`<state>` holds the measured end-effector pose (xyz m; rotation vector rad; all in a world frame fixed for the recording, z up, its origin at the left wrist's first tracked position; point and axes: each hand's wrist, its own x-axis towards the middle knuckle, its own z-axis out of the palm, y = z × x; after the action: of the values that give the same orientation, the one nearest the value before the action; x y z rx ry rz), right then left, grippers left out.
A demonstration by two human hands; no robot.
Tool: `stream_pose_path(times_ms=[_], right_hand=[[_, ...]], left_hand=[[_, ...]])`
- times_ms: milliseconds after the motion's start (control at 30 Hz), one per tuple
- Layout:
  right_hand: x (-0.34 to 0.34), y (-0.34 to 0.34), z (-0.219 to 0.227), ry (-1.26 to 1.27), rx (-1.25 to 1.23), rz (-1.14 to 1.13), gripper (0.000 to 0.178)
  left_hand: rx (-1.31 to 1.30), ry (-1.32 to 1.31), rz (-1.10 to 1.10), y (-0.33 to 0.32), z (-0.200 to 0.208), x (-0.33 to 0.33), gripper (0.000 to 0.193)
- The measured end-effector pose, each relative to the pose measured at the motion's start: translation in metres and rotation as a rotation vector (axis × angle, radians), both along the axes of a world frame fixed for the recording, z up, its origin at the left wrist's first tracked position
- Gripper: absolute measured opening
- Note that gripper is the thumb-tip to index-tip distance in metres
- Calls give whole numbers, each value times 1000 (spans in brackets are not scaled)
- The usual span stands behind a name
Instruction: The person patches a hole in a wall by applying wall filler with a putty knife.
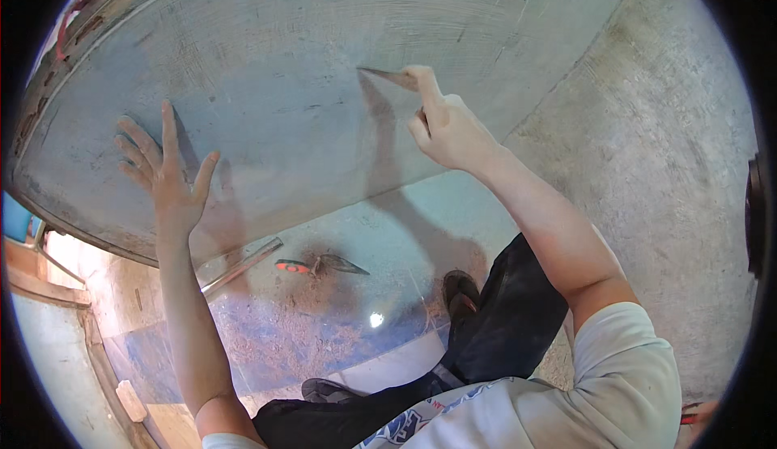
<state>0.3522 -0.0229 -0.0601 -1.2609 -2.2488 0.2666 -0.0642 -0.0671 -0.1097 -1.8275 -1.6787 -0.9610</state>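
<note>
My left hand lies flat with fingers spread against the grey plastered wall, at its left part. My right hand is higher and to the right, holding a thin flat scraper-like tool whose pointed end touches the wall surface. The tool casts a shadow down the plaster below it.
A trowel with an orange handle lies on the dusty tiled floor near the wall's base, beside a long metal bar. My dark trouser legs and sandalled foot are on the floor. A second rough wall stands at the right.
</note>
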Motion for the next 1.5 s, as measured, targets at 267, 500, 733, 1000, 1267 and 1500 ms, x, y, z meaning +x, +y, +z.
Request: stream_pose_path(times_ms=[267,500,733,1000,1267,1500], right_hand=[[4,1,13,42,17,16,56],[0,-6,27,204,-90,61,46],[0,-10,36,397,-499,-87,42],[7,2,31,830,-722,82,40],[18,9,28,787,-884,25,49],[19,4,29,790,-1059,44,64]], left_hand=[[-31,1,-9,-2,4,4,102],[-67,-24,-44,-7,9,2,98],[-78,-31,-64,-12,8,0,94],[-61,-14,-42,-11,7,-1,94],[-50,-32,-54,-10,7,1,94],[-47,-43,-52,-9,6,2,94]])
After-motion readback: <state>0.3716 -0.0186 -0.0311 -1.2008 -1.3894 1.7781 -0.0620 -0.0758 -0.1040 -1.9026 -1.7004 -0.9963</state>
